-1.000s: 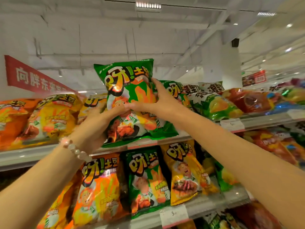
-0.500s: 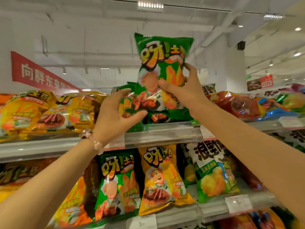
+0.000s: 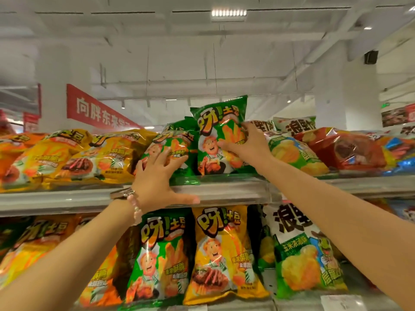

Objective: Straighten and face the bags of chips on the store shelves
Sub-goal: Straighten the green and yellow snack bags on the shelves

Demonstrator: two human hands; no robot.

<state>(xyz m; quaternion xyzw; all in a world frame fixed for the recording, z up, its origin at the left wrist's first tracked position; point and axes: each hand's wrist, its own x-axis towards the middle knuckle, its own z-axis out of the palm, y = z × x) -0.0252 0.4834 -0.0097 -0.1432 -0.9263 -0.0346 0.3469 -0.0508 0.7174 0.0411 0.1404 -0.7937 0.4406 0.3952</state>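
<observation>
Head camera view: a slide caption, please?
Right hand stands a green chip bag upright; left hand steadies its neighbor.

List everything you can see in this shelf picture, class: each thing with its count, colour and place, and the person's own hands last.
Upright green bag: one, green, top shelf centre.
Leaning green bag: one, green, just left of it.
Yellow bags: several, yellow, top shelf left.
Red bag: one, red, top shelf right.
Lower-shelf bags: several, orange, green, yellow, white-green.
Top shelf edge: one, grey, mid frame.
Red banner: one, upper left.
Ceiling light: one, white, top.
Left hand: presses leaning green bag.
Right hand: holds upright green bag.
</observation>
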